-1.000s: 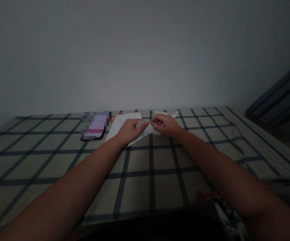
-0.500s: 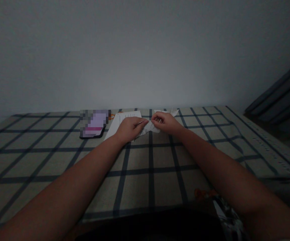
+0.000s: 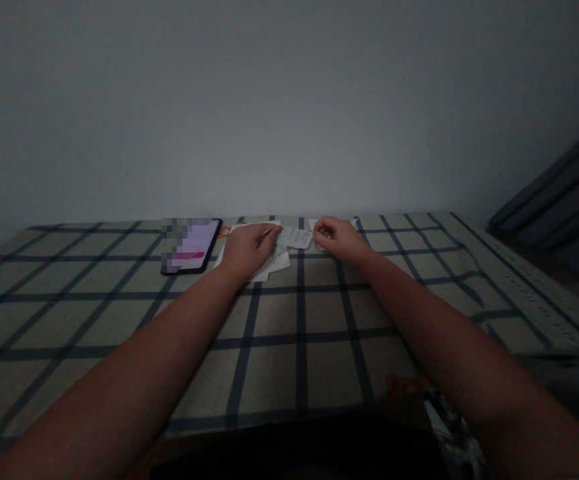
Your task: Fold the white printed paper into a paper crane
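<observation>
A small white paper slip (image 3: 295, 237) with lines of print stretches between my two hands above the checked cloth. My left hand (image 3: 249, 250) is closed with the slip's left end at its fingertips; a thin light edge shows by the thumb, too small to name. At the slip's right end, the fingers of my right hand (image 3: 338, 239) are pinched together on its edge. Under my left hand lie white paper pieces (image 3: 278, 261), partly hidden by the hand.
A phone (image 3: 194, 250) with a lit, partly blurred screen lies left of the papers. More white paper (image 3: 311, 222) shows behind my right hand. The checked tablecloth (image 3: 279, 367) reaches back to a plain wall (image 3: 289, 120). Dark folded fabric (image 3: 564, 187) hangs at the right.
Both hands have moved apart, the left one leftward and the right one slightly rightward. The printed slip now shows spread between them, and the paper pieces beneath my left hand are more exposed.
</observation>
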